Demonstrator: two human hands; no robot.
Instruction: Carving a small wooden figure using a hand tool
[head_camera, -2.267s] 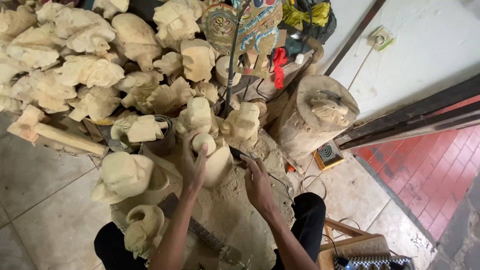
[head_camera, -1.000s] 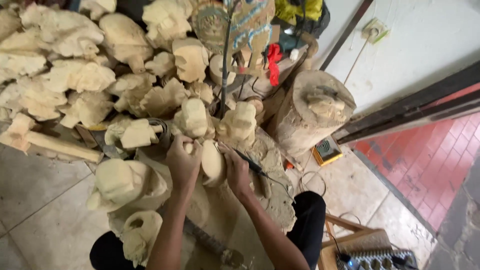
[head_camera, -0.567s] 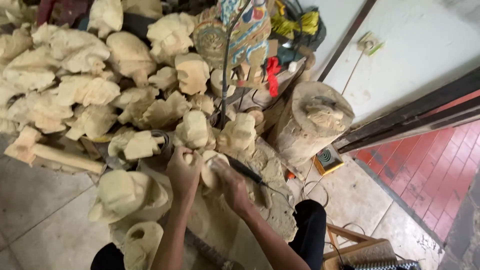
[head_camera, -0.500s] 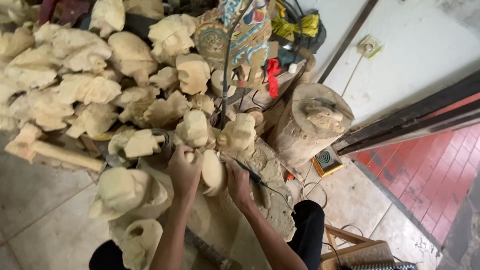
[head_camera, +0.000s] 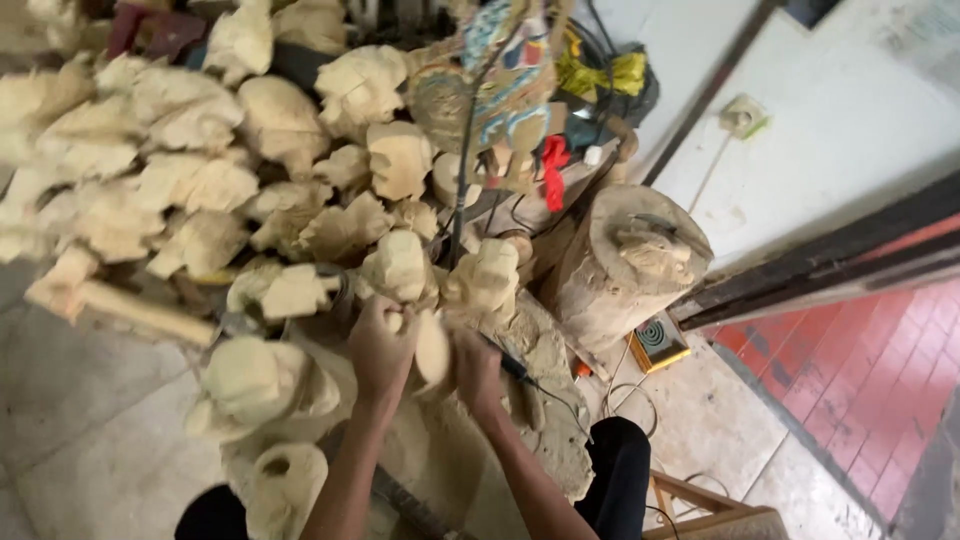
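Note:
A pale rounded wooden carving (head_camera: 431, 347) stands on edge between my two hands. My left hand (head_camera: 380, 345) is wrapped around its left side. My right hand (head_camera: 477, 368) grips a thin dark carving tool (head_camera: 512, 368) whose tip rests against the carving's right side. Both forearms reach up from the bottom of the view, over a lumpy pale wooden block (head_camera: 545, 400) in front of my dark trousers (head_camera: 620, 480).
A large heap of rough pale wood carvings (head_camera: 200, 180) fills the left and top. A painted flat puppet on a stick (head_camera: 490, 90) leans behind. A tree-stump block (head_camera: 635, 265) stands to the right, by a small yellow box (head_camera: 655, 343) and cables. Red tiles (head_camera: 880, 370) lie far right.
The carving has been turned from face-on to edge-on between my hands. My right hand shifted closer with the tool. The camera view drifted slightly.

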